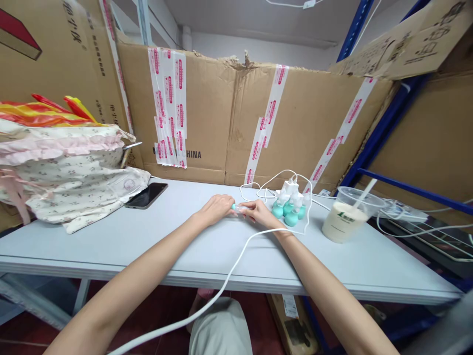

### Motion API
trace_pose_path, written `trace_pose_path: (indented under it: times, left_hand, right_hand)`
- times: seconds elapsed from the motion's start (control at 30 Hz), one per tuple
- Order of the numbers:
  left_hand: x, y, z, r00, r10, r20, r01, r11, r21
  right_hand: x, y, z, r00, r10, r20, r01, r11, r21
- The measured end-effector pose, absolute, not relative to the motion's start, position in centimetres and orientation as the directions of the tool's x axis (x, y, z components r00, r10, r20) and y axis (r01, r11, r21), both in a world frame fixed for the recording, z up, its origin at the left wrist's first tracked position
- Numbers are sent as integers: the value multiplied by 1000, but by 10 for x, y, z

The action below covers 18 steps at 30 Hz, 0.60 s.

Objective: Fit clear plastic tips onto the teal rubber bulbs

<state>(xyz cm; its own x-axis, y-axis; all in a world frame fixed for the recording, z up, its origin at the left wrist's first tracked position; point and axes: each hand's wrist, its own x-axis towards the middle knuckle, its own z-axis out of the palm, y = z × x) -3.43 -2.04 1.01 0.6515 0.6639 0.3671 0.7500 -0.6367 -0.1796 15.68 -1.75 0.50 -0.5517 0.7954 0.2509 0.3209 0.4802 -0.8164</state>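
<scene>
Near the middle of the table (155, 241), my left hand (218, 208) is closed around the teal end of a small bulb with a clear nozzle (241, 208). My right hand (260, 213) pinches the clear part from the other side, so the piece lies crosswise between both hands. Most of its teal bulb is hidden by my left fingers. Just right of my right hand, several similar teal bulbs with clear nozzles (291, 217) stand upright in a tight group. A white cable (242, 256) passes in front of my right wrist.
At the right stands a plastic cup with a straw (343, 219); behind it are a power strip (404, 209) and cables. A phone (147, 195) and a floral cloth bag (74, 177) lie left. Taped cardboard (210, 118) walls the back; a blue rack post (377, 130) rises at right.
</scene>
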Motion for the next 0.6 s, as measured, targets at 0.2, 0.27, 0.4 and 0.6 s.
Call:
trace_pose_path:
  times: [0.2,0.27,0.4,0.6]
  left_hand:
    - [-33,-17,5,680,615,400,711,-686,-154]
    - [-30,-16,4,659,624,420,720,-685,-112]
    - [-23,-18,1,579,689,436,766,-643,0]
    - [-25,-18,-1,515,735,441,719,-650,246]
  right_hand:
    - [155,-16,4,-519,818,249,306,450,-839]
    - [153,-15,3,-496,830,254,306,441,-844]
    - [147,-14,-2,-444,854,270,335,438,-834]
    - [148,-3,-3,-410,853,324,339,472,-814]
